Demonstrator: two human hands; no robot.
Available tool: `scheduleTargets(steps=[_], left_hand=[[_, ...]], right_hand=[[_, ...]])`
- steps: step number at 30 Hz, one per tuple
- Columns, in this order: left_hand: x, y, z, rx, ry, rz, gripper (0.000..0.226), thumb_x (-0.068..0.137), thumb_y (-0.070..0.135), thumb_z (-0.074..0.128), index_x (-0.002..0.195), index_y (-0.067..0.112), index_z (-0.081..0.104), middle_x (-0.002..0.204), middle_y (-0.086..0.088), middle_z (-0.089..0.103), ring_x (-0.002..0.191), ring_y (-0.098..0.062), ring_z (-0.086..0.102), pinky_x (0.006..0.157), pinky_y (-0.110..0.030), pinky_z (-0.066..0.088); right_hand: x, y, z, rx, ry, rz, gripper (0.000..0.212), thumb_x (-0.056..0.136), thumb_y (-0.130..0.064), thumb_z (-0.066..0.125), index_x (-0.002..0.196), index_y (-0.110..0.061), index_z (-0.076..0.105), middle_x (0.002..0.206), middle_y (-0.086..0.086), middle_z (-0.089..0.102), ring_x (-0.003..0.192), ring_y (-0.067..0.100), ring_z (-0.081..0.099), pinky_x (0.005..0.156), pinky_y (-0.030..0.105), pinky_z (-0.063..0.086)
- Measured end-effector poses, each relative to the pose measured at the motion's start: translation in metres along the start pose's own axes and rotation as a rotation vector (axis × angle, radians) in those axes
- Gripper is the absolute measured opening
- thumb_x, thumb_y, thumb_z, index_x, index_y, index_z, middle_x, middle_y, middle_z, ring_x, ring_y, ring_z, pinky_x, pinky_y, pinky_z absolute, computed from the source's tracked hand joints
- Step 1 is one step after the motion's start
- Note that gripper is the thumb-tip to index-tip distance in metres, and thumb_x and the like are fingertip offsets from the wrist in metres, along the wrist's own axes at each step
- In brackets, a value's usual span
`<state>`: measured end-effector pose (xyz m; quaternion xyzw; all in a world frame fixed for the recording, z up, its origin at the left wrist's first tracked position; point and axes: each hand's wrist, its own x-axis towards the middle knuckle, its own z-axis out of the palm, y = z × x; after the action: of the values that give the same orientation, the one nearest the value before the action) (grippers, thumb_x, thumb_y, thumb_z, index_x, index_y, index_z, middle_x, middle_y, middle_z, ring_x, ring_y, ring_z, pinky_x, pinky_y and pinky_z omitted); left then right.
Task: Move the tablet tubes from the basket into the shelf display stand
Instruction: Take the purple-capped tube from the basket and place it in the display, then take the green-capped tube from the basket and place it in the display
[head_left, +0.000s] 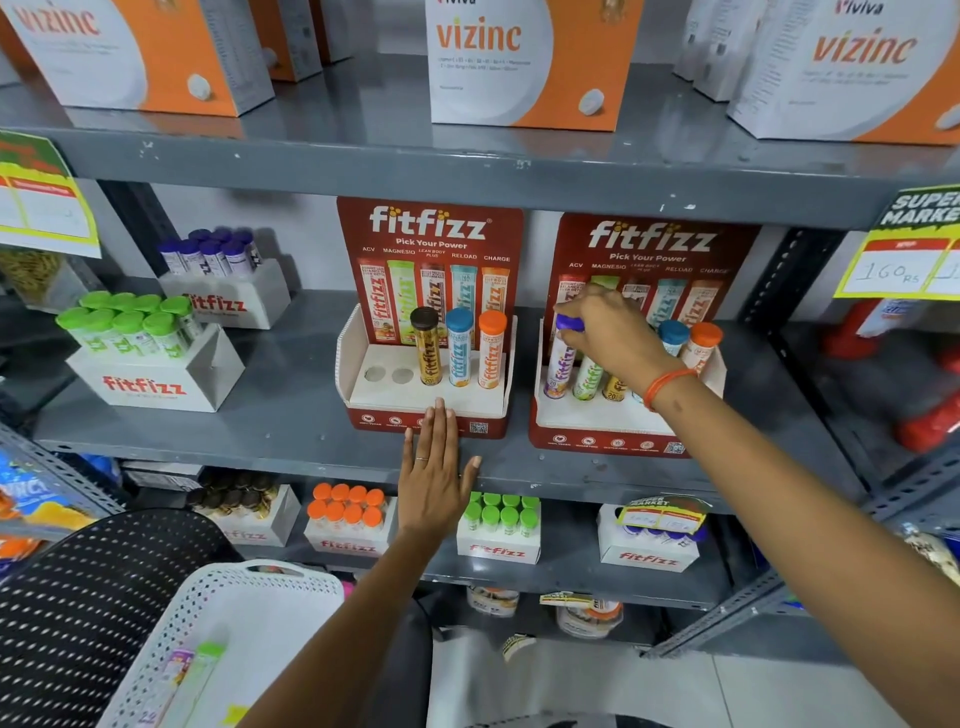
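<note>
A: Starting low on the left, what do we have?

B: We see the white basket (218, 639) at the bottom, with a green-capped tube (200, 670) lying in it beside another, blurred tube. Both are well apart from either hand.

A: And moving right along the shelf (291, 415)?

B: We come to the left display stand (423, 400). It holds three upright tubes: a brown-capped tube (427, 345), a blue-capped tube (460, 345) and an orange-capped tube (491, 348). Two holes to their left stand empty. Our left hand (434, 478) lies flat, palm down, on the shelf edge, its fingers (439, 431) stretched out straight and close together, the tips touching the stand's front lip. It grips nothing.

A: Further right?

B: The right display stand (613, 421). Our right hand (608, 332) comes down from above, fingers curled and pinching the cap of the purple-capped tube (561, 358), which stands upright in the leftmost slot. More tubes stand beside it under the hand, and an orange band (665, 384) sits on that wrist.
</note>
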<state>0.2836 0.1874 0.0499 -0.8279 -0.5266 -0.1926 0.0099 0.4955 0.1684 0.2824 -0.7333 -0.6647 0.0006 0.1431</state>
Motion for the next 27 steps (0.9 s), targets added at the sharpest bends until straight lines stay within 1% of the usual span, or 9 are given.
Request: scheduleTargets(steps=[3,7,13,16,18,20,22,24,27], left_hand=[[0.0,-0.001,0.001,-0.003,0.001,0.01,0.069,0.097,0.052,0.02,0.151,0.011,0.005,0.158,-0.007,0.006,0.145,-0.02,-0.004,0.117,-0.041,0.0],[0.0,-0.001,0.001,-0.018,-0.004,0.01,0.07,0.097,0.053,0.02,0.151,0.012,0.003,0.158,-0.007,0.006,0.146,-0.021,-0.001,0.118,-0.045,0.007],[-0.001,0.0,0.0,-0.027,0.0,0.018,0.069,0.097,0.053,0.019,0.151,0.012,0.003,0.158,-0.007,0.006,0.145,-0.022,0.001,0.117,-0.045,0.01],[0.0,0.0,-0.003,-0.031,0.01,0.027,0.068,0.097,0.052,0.018,0.15,0.011,0.005,0.158,-0.008,0.01,0.145,-0.023,0.005,0.117,-0.046,0.011],[-0.002,-0.001,-0.005,-0.035,0.025,0.035,0.068,0.097,0.051,0.018,0.15,0.01,0.005,0.158,-0.009,0.012,0.145,-0.022,0.005,0.118,-0.046,0.01],[-0.007,-0.007,-0.009,-0.049,0.046,0.026,0.067,0.097,0.047,0.024,0.149,0.008,0.009,0.157,-0.011,0.015,0.145,-0.022,0.008,0.117,-0.045,0.01],[-0.02,-0.016,-0.012,-0.069,0.071,-0.002,0.064,0.097,0.043,0.03,0.148,0.006,0.017,0.155,-0.013,0.02,0.144,-0.023,0.014,0.117,-0.045,0.011],[-0.038,-0.028,-0.013,-0.083,0.091,-0.059,0.062,0.097,0.041,0.031,0.146,0.004,0.026,0.154,-0.013,0.022,0.143,-0.024,0.017,0.116,-0.046,0.013],[-0.079,-0.056,-0.012,-0.087,0.091,-0.177,0.059,0.098,0.037,0.035,0.146,0.004,0.025,0.154,-0.013,0.022,0.143,-0.025,0.017,0.115,-0.047,0.017]], right_hand=[[0.001,0.003,0.004,0.0,0.016,-0.004,0.037,0.089,-0.013,0.061,0.126,-0.008,0.058,0.129,0.017,0.056,0.117,0.034,0.053,0.102,0.043,0.046],[0.003,0.008,0.012,-0.048,-0.012,0.002,0.036,0.088,-0.016,0.063,0.124,-0.009,0.06,0.124,0.016,0.061,0.113,0.034,0.055,0.098,0.044,0.048],[0.007,0.013,0.02,-0.156,0.092,0.002,0.037,0.084,-0.023,0.067,0.12,-0.015,0.063,0.118,0.015,0.065,0.115,0.032,0.048,0.102,0.045,0.04],[0.006,0.008,0.021,-0.236,0.075,0.004,0.049,0.082,-0.031,0.068,0.127,-0.014,0.056,0.123,0.014,0.063,0.119,0.033,0.045,0.104,0.048,0.036],[-0.001,-0.004,0.028,-0.245,0.153,-0.031,0.059,0.08,-0.037,0.069,0.13,-0.012,0.051,0.125,0.015,0.06,0.12,0.035,0.045,0.104,0.05,0.036],[-0.012,-0.023,0.044,-0.139,0.288,-0.121,0.051,0.082,-0.036,0.064,0.125,-0.011,0.055,0.12,0.015,0.061,0.113,0.035,0.05,0.097,0.048,0.044],[-0.022,-0.05,0.067,0.02,0.367,-0.208,0.041,0.085,-0.033,0.057,0.118,-0.01,0.059,0.114,0.013,0.062,0.106,0.033,0.053,0.089,0.044,0.047],[-0.03,-0.08,0.098,0.159,0.36,-0.256,0.034,0.086,-0.029,0.056,0.112,-0.008,0.061,0.111,0.013,0.062,0.103,0.031,0.054,0.089,0.039,0.045],[-0.045,-0.127,0.154,0.349,0.266,-0.324,0.026,0.085,-0.023,0.058,0.105,-0.007,0.063,0.105,0.013,0.065,0.099,0.03,0.057,0.089,0.038,0.047]])
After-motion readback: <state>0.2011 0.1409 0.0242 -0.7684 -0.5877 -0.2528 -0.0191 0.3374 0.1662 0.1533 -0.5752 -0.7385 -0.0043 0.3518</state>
